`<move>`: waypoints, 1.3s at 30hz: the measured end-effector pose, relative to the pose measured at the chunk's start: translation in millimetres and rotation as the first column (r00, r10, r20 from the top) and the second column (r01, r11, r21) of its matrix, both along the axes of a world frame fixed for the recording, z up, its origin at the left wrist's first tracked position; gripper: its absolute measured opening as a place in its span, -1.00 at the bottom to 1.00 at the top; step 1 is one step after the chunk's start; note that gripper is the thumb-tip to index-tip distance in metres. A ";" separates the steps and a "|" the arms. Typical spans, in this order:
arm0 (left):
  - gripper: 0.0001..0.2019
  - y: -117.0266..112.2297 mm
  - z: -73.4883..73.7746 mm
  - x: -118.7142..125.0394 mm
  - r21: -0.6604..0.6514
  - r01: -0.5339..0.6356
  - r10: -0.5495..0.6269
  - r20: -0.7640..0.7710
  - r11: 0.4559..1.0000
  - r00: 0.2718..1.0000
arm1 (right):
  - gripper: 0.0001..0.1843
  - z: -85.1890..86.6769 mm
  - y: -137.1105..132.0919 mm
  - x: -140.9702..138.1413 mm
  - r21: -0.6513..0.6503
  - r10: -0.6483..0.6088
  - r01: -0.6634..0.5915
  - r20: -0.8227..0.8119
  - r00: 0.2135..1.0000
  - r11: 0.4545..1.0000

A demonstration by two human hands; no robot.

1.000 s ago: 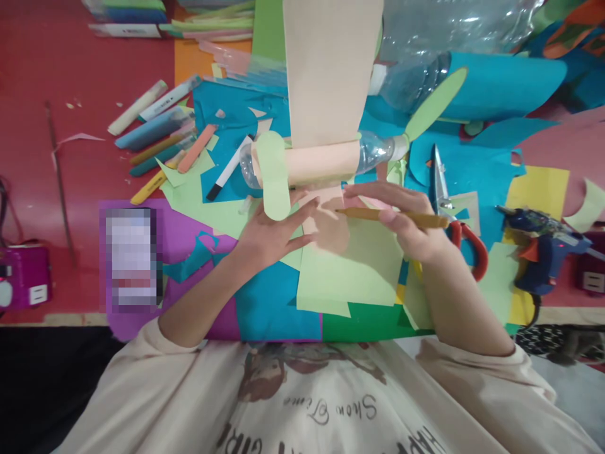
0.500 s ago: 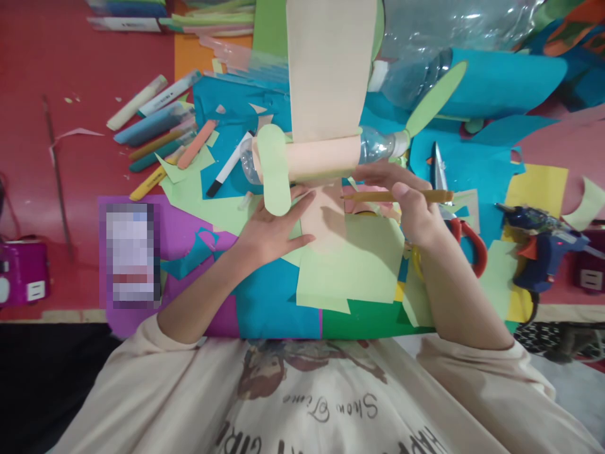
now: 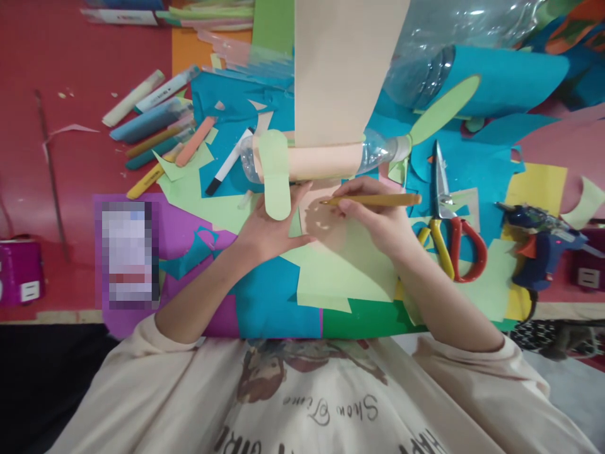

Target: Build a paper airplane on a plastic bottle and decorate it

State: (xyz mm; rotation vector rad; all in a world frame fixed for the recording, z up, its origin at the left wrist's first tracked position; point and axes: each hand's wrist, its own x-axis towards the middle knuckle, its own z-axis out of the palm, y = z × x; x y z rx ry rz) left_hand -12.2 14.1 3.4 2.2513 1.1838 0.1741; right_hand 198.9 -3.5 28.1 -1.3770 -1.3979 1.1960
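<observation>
My right hand grips an ochre marker, its tip over a pale peach paper strip. Spread out flat, my left hand rests at the strip's left side, some fingers hidden under a green rounded paper piece. That green piece is on a plastic bottle wrapped in peach paper, lying sideways just beyond both hands. A long peach panel extends from the bottle towards the far side, and a green blade-shaped paper is at its cap. Light green paper lies beneath the strip.
Right of my right hand lie scissors with red and yellow handles, then a blue glue gun. Several markers and a phone-like blurred object are on the left. A blue-wrapped bottle lies at the back right.
My right hand has moved left with the marker, bringing its tip onto or just above the peach strip. The far end of the peach panel has shifted right. My left hand stays nearly still.
</observation>
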 end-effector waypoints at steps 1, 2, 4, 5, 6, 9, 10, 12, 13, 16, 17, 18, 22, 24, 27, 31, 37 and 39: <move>-0.13 0.2 -0.2 -0.1 -0.005 -0.007 0.007 0.012 1.000 1.000 | -0.85 -1.0 -0.2 -4.8 0.000 -0.007 0.007 0.014 1.000 1.000; -0.12 0.4 -0.4 -0.2 -0.007 -0.014 0.014 0.018 1.000 1.000 | -0.87 -1.9 -0.5 -9.5 0.006 -0.017 0.017 0.025 1.000 1.000; -0.13 0.5 -0.5 -0.5 0.002 -0.023 0.023 0.020 1.000 1.000 | -0.90 -3.4 -0.9 -17.3 0.035 -0.027 0.025 0.056 0.998 0.999; -0.15 0.5 -0.5 -0.7 0.012 -0.021 0.020 0.021 1.000 1.000 | -0.90 -4.1 -0.9 -20.1 0.050 -0.026 0.023 0.077 0.997 0.998; -0.18 0.4 -0.4 -1.0 0.022 -0.014 0.013 0.022 1.000 1.000 | -0.89 -4.8 -0.8 -22.0 0.063 -0.023 0.017 0.098 0.995 0.998; -0.33 0.4 0.0 -2.2 0.041 -0.002 0.000 0.028 0.999 1.000 | -0.87 -6.9 0.0 -23.3 0.073 -0.019 0.008 0.142 0.990 0.997; -0.36 0.5 0.2 -2.5 0.044 -0.006 0.005 0.030 0.999 1.000 | -0.87 -7.5 0.4 -22.9 0.070 -0.015 0.005 0.147 0.989 0.998; -0.37 0.9 0.5 -2.9 0.043 -0.023 0.022 0.039 0.999 0.999 | -0.86 -8.3 1.1 -21.8 0.058 0.003 -0.012 0.152 0.988 0.998; -0.37 1.2 0.6 -2.9 0.040 -0.032 0.030 0.044 0.999 0.999 | -0.86 -8.4 1.3 -21.4 0.051 0.016 -0.023 0.149 0.989 0.998; -0.36 1.8 1.2 -2.6 0.022 -0.049 0.048 0.051 0.999 0.998 | -0.85 -7.8 1.2 -21.6 0.034 0.047 -0.052 0.135 0.990 0.998; -0.37 1.9 1.3 -2.5 0.018 -0.054 0.053 0.051 0.998 0.997 | -0.85 -7.5 1.0 -22.0 0.030 0.053 -0.058 0.133 0.990 0.998; -0.37 1.9 1.3 -2.5 0.013 -0.055 0.054 0.052 0.998 0.997 | -0.85 -7.2 0.8 -22.4 0.025 0.058 -0.062 0.136 0.989 0.998; -0.36 1.8 1.3 -2.9 -0.002 -0.058 0.058 0.078 0.998 0.995 | -0.83 -7.4 0.1 -23.9 0.012 0.056 -0.058 0.150 0.987 0.998; -0.37 1.7 1.5 -2.9 -0.005 -0.060 0.060 0.098 0.998 0.993 | -0.82 -8.2 -0.1 -24.3 0.013 0.059 -0.062 0.157 0.986 0.998; -0.39 1.8 1.8 -2.6 -0.003 -0.071 0.071 0.102 0.997 0.992 | -0.82 -8.9 -0.6 -25.0 0.008 0.067 -0.069 0.173 0.983 0.998; -0.37 2.1 2.8 -2.1 -0.007 -0.084 0.084 0.083 0.996 0.993 | -0.83 -7.0 -1.9 -26.5 -0.018 0.051 -0.048 0.190 0.980 0.999; -0.38 2.3 3.3 -1.8 -0.014 -0.069 0.070 0.072 0.997 0.995 | -0.87 -4.5 -1.1 -23.5 -0.032 0.041 -0.036 0.188 0.981 0.999; -0.37 2.3 2.2 -2.4 -0.002 -0.063 0.063 0.080 0.998 0.995 | -0.88 -4.7 -0.8 -21.7 -0.046 0.037 -0.029 0.180 0.983 0.999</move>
